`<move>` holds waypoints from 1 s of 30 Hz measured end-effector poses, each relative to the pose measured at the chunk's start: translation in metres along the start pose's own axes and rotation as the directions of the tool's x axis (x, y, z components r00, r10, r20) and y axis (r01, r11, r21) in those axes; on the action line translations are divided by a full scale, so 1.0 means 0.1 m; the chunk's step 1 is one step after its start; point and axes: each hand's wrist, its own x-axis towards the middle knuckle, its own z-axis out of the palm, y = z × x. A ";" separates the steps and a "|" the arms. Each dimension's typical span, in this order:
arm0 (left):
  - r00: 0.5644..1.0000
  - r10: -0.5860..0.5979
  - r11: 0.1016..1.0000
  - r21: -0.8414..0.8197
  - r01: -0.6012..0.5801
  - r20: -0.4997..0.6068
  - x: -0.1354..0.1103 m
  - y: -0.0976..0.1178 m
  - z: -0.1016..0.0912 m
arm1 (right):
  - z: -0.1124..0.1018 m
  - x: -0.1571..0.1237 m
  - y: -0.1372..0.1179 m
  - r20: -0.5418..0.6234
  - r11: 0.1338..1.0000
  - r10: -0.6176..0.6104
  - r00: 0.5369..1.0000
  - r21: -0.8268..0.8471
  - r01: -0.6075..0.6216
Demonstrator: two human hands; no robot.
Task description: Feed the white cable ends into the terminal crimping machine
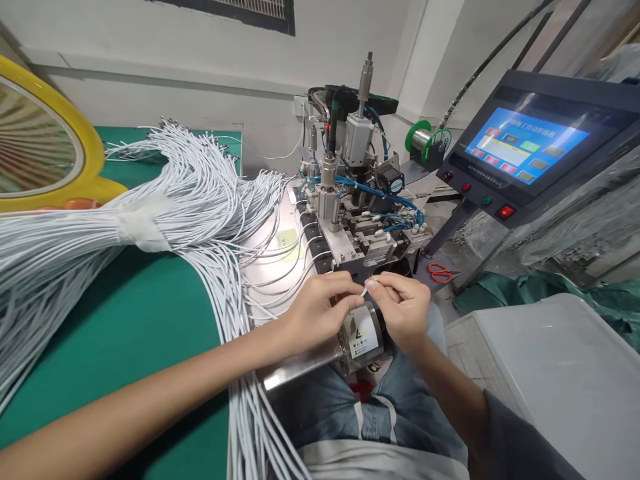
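Observation:
Between my hands is the end of a white cable [365, 291], with thin wire ends showing at the tip, one of them reddish. My left hand [325, 305] pinches the cable from the left. The fingers of my right hand [401, 303] are closed at the cable's tip, touching the wire ends. Just below my hands sits a cylindrical motor-like unit [361, 337] with a white label. Directly beyond them stands a machine [345, 220] with metal cylinders and blue air tubes. Several white cables run to the black holders [314, 237] along its left side.
A large tied bundle of white cables [200, 180] lies over the green table [175, 313] at left, beside a yellow-rimmed fan [90, 133]. At right are a control screen [525, 147], a solder wire spool [421, 138], red-handled scissors [441, 272] and a white box [555, 360].

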 end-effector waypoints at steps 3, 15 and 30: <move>0.995 -0.096 0.994 -0.047 0.096 0.000 -0.01 0.06 0.02 | 0.05 -0.07 0.06 -0.062 0.996 0.077 0.995 0.042 -0.075; 0.971 -0.232 0.972 0.055 0.230 0.053 -0.01 0.09 0.02 | -0.10 0.01 0.17 -0.011 0.859 -0.433 0.902 -0.309 0.409; 0.951 -0.304 0.950 -0.047 0.307 0.057 0.01 0.10 0.02 | -0.08 0.04 0.14 0.169 0.955 0.193 0.967 0.193 -0.225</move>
